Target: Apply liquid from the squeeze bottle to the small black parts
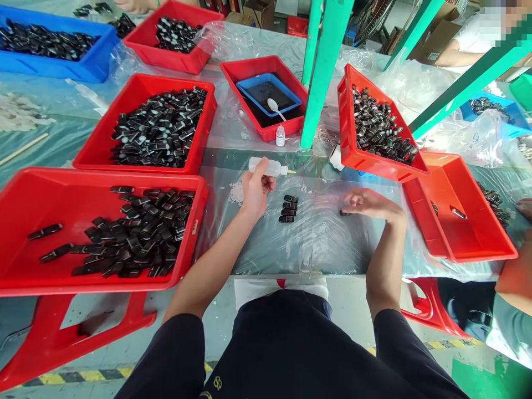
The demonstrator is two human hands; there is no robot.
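Note:
My left hand is wrapped round a translucent white squeeze bottle. The bottle lies almost level, its thin yellowish tip pointing right. Below and right of that tip, several small black plastic pieces are lined up in a short column on the plastic-covered table. My right hand is over the table farther right, its fingers smeared by motion. A dark piece shows at its fingertips; I cannot tell whether it is held or only touched. Beside my left hand lies a patch of small white bits.
Red bins of black pieces stand at left and right. A red bin at far right holds few pieces. Behind, a small dropper bottle stands by a blue tray with a white spoon. A green post rises nearby. Other people sit at right.

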